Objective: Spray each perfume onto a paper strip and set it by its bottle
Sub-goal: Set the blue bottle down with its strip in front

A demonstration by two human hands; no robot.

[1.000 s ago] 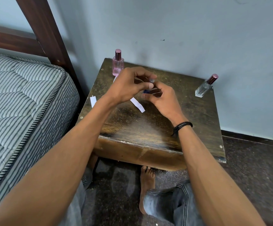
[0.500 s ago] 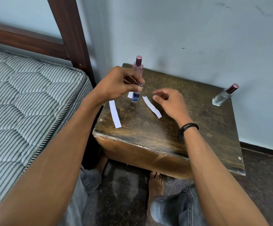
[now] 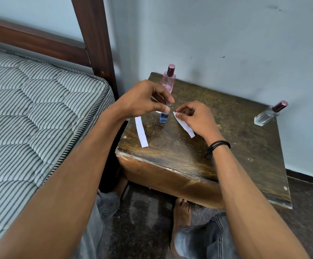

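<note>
Strip (image 3: 184, 126) is lying on the table (image 3: 226, 165) just right of the upright blue bottle (image 3: 163, 118), long axis running back-left to front-right, right hand (image 3: 197, 116) pinching its bottle-side end, left hand (image 3: 142, 101) pinching the bottle's top.

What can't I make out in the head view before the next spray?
Head view only:
1. Top and nozzle direction of the small blue bottle: hidden by the left hand's fingers gripping it.
2. The white paper near the pink bottle: mostly covered by the left hand.
3. Any spray mark on the strip pinched by the right hand: too faint to tell.
4. Bottle lettering: too small to read.
</note>
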